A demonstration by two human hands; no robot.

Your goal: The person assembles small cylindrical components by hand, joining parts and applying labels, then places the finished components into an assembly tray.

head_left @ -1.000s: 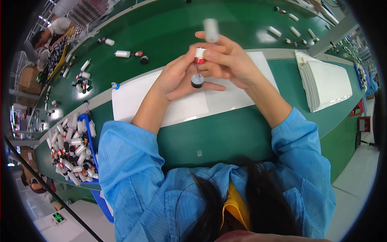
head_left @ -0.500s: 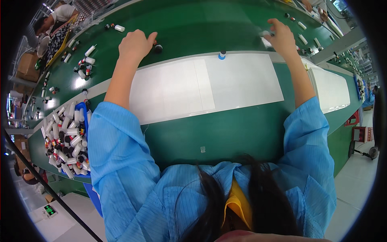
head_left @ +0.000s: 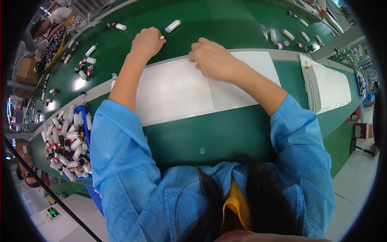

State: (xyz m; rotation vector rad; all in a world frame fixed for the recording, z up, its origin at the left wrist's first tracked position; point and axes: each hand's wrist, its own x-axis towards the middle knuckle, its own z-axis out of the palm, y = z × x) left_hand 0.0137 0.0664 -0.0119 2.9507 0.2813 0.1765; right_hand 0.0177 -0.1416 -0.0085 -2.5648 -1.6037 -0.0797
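Note:
My left hand (head_left: 148, 42) is over the green conveyor belt, closed, with a small pale piece showing at its fingertips that is too small to make out. Just beyond it a white bottle (head_left: 172, 26) lies on the belt. My right hand (head_left: 213, 60) is above the far edge of the white sheets (head_left: 173, 92), its fingers curled down; whatever they hold, if anything, is hidden. A small white and blue thing (head_left: 114, 76) shows beside my left forearm.
A blue bin (head_left: 86, 121) heaped with white bottles with dark caps stands at the left. More bottles (head_left: 288, 34) lie along the belt. A stack of white sheets (head_left: 328, 86) is at the right, near a grey metal post (head_left: 336, 45). Another person (head_left: 60, 16) works at far left.
My right hand has swept left from the belt's right side to above the sheets. My left hand has shifted slightly right and closed. A white bottle now lies beyond it.

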